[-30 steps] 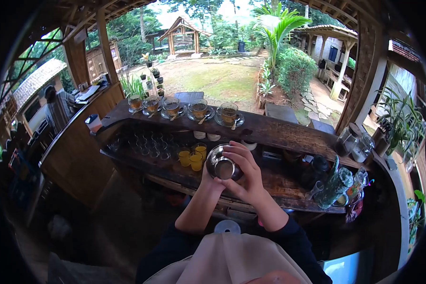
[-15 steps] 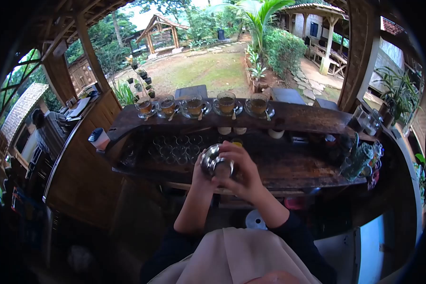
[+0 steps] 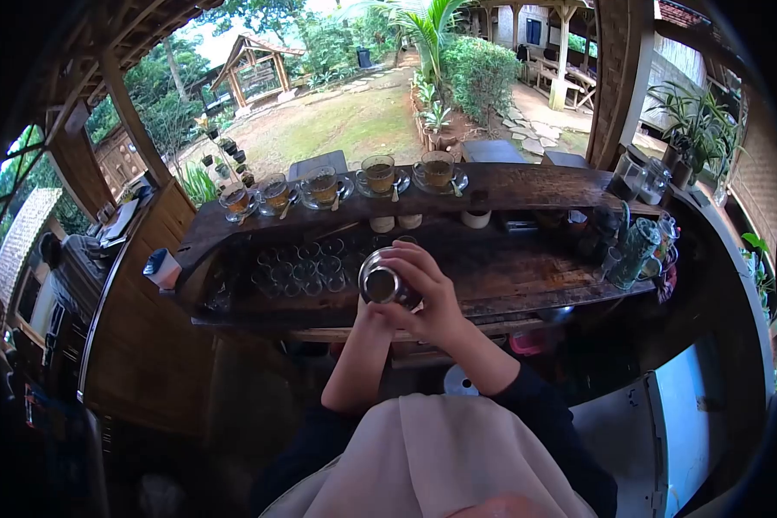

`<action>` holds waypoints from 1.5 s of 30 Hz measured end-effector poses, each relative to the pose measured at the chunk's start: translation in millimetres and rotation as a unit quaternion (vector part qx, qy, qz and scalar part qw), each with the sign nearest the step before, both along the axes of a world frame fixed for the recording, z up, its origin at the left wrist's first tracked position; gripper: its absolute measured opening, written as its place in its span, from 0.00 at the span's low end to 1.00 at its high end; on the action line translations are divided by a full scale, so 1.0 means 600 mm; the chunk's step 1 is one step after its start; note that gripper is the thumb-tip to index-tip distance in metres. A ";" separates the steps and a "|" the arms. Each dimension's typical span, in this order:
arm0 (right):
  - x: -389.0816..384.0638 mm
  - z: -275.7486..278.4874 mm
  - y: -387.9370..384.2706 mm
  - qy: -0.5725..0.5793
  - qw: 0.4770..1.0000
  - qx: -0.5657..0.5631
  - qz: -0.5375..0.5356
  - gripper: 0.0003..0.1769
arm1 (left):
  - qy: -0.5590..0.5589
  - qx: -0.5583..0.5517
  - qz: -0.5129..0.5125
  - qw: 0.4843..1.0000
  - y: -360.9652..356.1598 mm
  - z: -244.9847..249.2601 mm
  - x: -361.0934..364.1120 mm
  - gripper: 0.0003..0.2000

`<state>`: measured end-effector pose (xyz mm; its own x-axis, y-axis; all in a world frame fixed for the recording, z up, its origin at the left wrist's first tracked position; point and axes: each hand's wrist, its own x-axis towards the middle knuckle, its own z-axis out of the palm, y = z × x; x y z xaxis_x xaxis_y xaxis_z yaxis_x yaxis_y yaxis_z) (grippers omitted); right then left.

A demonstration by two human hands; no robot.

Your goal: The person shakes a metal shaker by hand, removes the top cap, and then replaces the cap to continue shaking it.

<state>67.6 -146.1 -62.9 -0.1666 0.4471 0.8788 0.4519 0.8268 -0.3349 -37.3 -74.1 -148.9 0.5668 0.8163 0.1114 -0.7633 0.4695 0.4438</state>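
Metal container [image 3: 387, 281] is above the near edge of the lower counter [image 3: 527, 272], gripped in both hands. Right hand [image 3: 433, 298] has fingers curled over its right side; left hand [image 3: 371, 318] holds from below/left, mostly hidden. Container and hands block view of part of the counter. Clear glasses [image 3: 306, 269] clustered left of it. Upper ledge [image 3: 535, 183]: five filled glass cups [image 3: 323, 185] on saucers, with spoons. Right end: green patterned vessel [image 3: 635, 252], jars [image 3: 643, 180]. Another person [image 3: 76, 268] far left, well apart.
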 end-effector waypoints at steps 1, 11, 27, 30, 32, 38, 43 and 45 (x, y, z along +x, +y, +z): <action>0.009 0.015 -0.017 0.027 0.999 -0.017 0.016 0.25 | 0.040 0.093 0.056 0.993 -0.003 0.004 0.010 0.23; 0.176 0.067 -0.099 -0.131 0.972 0.181 0.073 0.16 | -0.109 -0.053 -0.257 0.959 -0.047 0.095 0.120 0.26; 0.453 0.011 -0.143 0.009 0.992 0.127 0.009 0.22 | -0.086 -0.047 -0.216 0.972 -0.106 0.113 0.407 0.24; 0.483 0.004 -0.150 0.251 0.964 -0.072 -0.043 0.29 | -0.036 -0.212 -0.078 0.973 -0.130 0.114 0.478 0.20; 0.509 0.055 -0.217 0.089 0.991 0.057 -0.076 0.22 | -0.076 -0.047 -0.205 0.975 -0.150 0.141 0.486 0.21; 0.469 0.065 -0.279 0.183 0.788 0.587 0.046 0.12 | -0.162 0.288 -0.153 0.931 -0.231 0.206 0.552 0.21; 0.606 0.027 -0.261 0.048 0.933 0.210 -0.289 0.31 | 0.001 0.092 -0.171 0.981 -0.184 0.179 0.644 0.19; 0.618 0.052 -0.274 0.127 0.936 0.090 -0.317 0.28 | -0.036 -0.057 -0.213 0.975 -0.181 0.182 0.661 0.18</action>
<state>438.5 -310.7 -31.8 0.3067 0.2260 0.9246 0.7951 0.4732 -0.3794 359.5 -182.7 -39.5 0.8511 0.5180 0.0851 -0.5154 0.7939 0.3227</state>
